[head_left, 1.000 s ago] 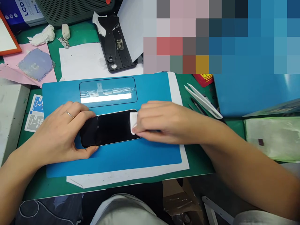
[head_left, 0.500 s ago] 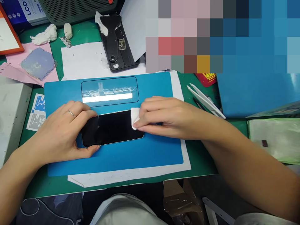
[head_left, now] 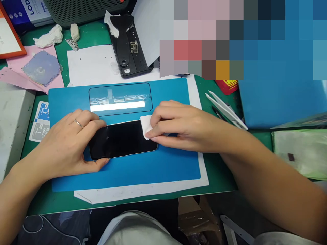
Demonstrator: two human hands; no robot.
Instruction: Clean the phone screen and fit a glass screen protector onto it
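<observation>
A black-screened smartphone (head_left: 122, 140) lies face up on a blue mat (head_left: 153, 166). My left hand (head_left: 76, 139) grips its left end, fingers on the far edge and thumb on the near edge. Between the fingers and thumb of my right hand (head_left: 176, 127) is a folded white wipe (head_left: 145, 126), pressed on the screen near the phone's right end. Just beyond the phone, a clear screen protector with a black border (head_left: 120, 98) lies flat on the mat. My right fingers hide part of the wipe and the phone's far right corner.
White tweezers (head_left: 226, 110) lie right of the mat. Wipe packets (head_left: 40, 121) sit at its left. Behind are a black scraper (head_left: 123, 41) on a black tray, crumpled tissue (head_left: 49, 36) and pink paper (head_left: 58, 73). A blue surface (head_left: 281, 102) stands at right.
My right hand and the wipe have shifted very slightly left and up along the phone's right end. My left hand keeps its grip in the same place.
</observation>
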